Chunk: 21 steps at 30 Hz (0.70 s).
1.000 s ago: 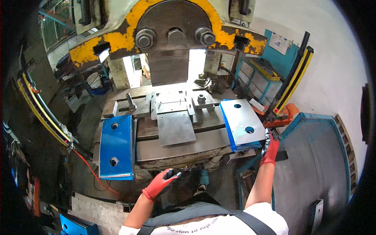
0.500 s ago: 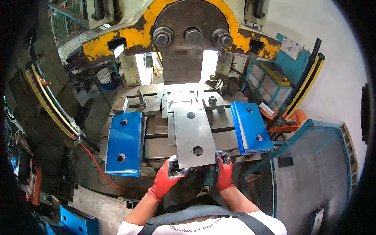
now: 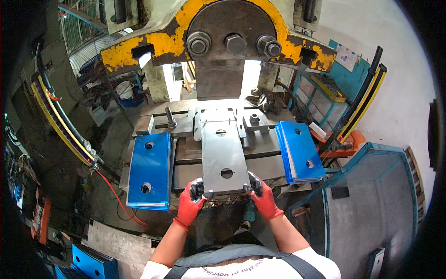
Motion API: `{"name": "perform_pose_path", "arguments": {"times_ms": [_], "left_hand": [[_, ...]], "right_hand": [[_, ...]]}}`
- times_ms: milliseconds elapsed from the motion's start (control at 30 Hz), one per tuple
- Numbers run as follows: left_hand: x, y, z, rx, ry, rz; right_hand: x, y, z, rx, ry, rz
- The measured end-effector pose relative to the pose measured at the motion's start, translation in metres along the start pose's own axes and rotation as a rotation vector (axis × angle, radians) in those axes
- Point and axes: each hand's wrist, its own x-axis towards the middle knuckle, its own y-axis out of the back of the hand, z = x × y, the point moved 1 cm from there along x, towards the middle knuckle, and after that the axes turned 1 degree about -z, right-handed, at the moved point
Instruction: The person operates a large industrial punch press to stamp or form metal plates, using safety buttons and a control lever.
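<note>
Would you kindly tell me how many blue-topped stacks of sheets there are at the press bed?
2. The left stack and the right stack lie on either side of the silver sheet, which may hide part of the press bed.

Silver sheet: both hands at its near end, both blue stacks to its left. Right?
Not quite: the head view shows one blue stack left of the silver sheet and the other blue stack to its right. The rest holds: left hand and right hand are at the sheet's near end.
</note>
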Motion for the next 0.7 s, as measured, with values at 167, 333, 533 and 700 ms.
{"name": "perform_pose_path", "arguments": {"times_ms": [167,333,533,700], "left_hand": [[0.018,0.009,-0.004,0.359,-0.202,0.093],[0.022,0.017,-0.015,0.551,-0.320,0.064],[0.020,0.019,-0.026,0.523,-0.354,0.077],[0.021,0.018,-0.024,0.537,-0.364,0.066]], "right_hand": [[0.017,0.004,0.011,-0.456,0.247,0.183],[0.021,0.012,0.022,-0.474,0.303,0.167],[0.023,0.018,0.022,-0.334,0.231,0.092],[0.024,0.021,0.022,-0.343,0.259,0.043]]}}
